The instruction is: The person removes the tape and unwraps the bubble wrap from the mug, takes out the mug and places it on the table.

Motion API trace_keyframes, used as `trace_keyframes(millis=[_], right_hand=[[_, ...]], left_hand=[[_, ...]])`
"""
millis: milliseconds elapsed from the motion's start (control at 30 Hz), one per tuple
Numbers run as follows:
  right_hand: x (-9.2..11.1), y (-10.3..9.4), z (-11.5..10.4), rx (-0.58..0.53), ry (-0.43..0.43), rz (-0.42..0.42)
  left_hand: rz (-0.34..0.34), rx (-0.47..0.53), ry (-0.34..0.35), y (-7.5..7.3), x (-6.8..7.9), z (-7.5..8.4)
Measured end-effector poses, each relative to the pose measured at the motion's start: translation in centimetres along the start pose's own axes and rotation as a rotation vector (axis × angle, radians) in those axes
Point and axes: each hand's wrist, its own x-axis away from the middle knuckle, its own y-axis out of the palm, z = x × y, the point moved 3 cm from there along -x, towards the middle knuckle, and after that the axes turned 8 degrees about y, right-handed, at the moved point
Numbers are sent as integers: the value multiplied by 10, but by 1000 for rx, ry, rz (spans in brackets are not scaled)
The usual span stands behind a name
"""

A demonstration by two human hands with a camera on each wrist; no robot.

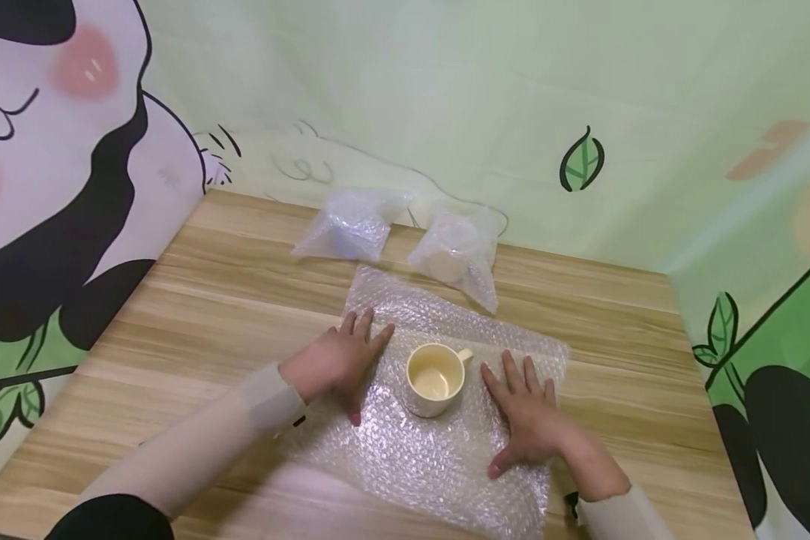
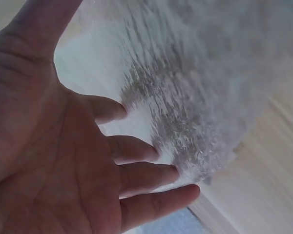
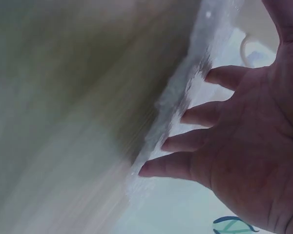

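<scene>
Working from my remote end, I find 1 cream mug (image 1: 435, 379) standing upright on a bubble-wrap sheet (image 1: 405, 465) that lies across the wooden tabletop (image 1: 243, 322). The mug sits between the hands, its handle (image 1: 466, 355) toward the right hand's side; neither hand touches it. The left hand (image 1: 340, 360) is spread at the sheet's left margin and the right hand (image 1: 529, 420) is spread at its right margin, fingers extended, pinching nothing. Whether every fingertip bears on the sheet I cannot tell, even from the wrist views. Near the tabletop's far edge I record 2 bubble-wrap parcels: a left parcel (image 1: 351, 232) with bluish contents and a right parcel (image 1: 455, 251) whose paler contents I cannot identify. I judge the step in hand to be flattening the sheet around the mug; no wrap covers the mug. In my assessment, the next move calls for pinching an edge of the sheet and folding it over without tipping the mug.
</scene>
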Motion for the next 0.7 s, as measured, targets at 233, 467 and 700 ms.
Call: trace_keyframes(millis=[233, 467, 700], right_hand=[[-7, -6, 9, 24, -75, 26], [-14, -16, 15, 8, -133, 43], [-24, -22, 21, -25, -142, 11]], left_hand=[[-4, -40, -53, 1, 6, 7], [-24, -40, -87, -1, 5, 12], [-35, -63, -105, 0, 2, 12]])
